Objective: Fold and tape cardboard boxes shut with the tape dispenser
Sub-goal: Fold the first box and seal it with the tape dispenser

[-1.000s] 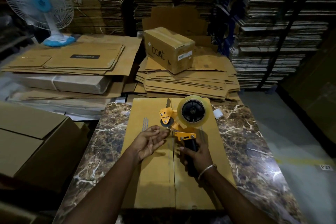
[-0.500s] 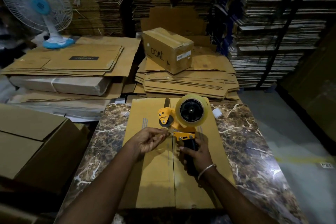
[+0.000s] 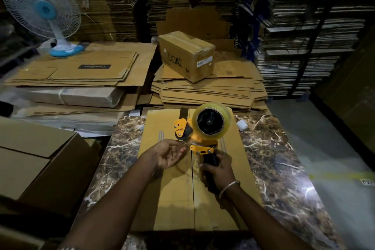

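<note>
Both forearms bare, no sleeves in view. Right hand (image 3: 218,170) has a thin silver bangle (image 3: 229,188) at the wrist, just back from the fingers; left hand (image 3: 169,153) wears nothing visible, no rings or gloves.

Brown cardboard box (image 3: 172,189) lay flat-topped on the marble counter (image 3: 284,168), long axis running away from the viewer, its two top flaps folded shut and meeting in a centre seam, with a small gap at the far end. Staple-like marks showed on the left flap near the far end. Tape dispenser (image 3: 199,134), yellow-orange body with black handle, stood upright over the seam around the box's middle, clear tape roll (image 3: 211,123) on a black hub at the top, "XMUNIX" plate on its left side. Right hand (image 3: 218,170) gripped the handle; left hand (image 3: 170,153) pinched the tape end just beside the dispenser's blade, palm up.
</note>
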### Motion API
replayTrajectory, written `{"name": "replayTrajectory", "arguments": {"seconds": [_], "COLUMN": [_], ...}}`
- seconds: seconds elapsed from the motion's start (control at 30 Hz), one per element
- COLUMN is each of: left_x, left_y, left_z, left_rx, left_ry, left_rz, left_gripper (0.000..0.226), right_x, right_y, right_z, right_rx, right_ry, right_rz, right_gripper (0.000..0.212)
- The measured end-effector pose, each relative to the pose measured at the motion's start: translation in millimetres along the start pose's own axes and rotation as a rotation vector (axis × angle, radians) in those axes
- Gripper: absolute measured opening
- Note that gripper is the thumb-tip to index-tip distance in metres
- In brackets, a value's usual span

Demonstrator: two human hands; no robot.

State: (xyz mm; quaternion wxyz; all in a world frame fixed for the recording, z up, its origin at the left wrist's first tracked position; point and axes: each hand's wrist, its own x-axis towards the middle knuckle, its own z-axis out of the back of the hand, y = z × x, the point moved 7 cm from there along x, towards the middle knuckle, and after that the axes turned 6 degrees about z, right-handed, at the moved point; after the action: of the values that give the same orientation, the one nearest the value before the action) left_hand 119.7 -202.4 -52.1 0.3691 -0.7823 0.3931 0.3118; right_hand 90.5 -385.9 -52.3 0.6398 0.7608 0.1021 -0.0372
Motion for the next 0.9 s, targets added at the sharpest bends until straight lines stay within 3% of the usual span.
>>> {"name": "replayTrajectory", "arguments": {"seconds": [0.13,0.37,0.6,0.73,0.9], "left_x": [-3.9,-17.7,-16.3,-17.1,-15.3], "left_y": [-6.3,-16.8,-32.6,-50.4,-69.0], "left_z": [3.6,-0.4,-4.7,-19.8,-26.0], "left_rx": [-0.022,0.124,0.276,0.445,0.608], "left_ry": [-0.021,-0.107,-0.278,-0.306,-0.341], "left_rz": [-0.073,-0.114,-0.195,-0.331,-0.430], "left_gripper": [0.015,0.021,0.019,0.026,0.032], "right_x": [2.5,3.2,2.7,5.7,12.3], "right_y": [3.2,15.6,13.9,11.5,23.7], "right_z": [-1.6,4.6,4.7,3.2,-5.1], "right_rx": [-0.037,-0.226,-0.031,-0.036,-0.093], "right_ry": [0.011,0.061,0.038,0.039,0.158], "right_rz": [0.007,0.182,0.093,0.070,0.024], "right_gripper": [0.048,0.033,0.027,0.064,0.041]}}
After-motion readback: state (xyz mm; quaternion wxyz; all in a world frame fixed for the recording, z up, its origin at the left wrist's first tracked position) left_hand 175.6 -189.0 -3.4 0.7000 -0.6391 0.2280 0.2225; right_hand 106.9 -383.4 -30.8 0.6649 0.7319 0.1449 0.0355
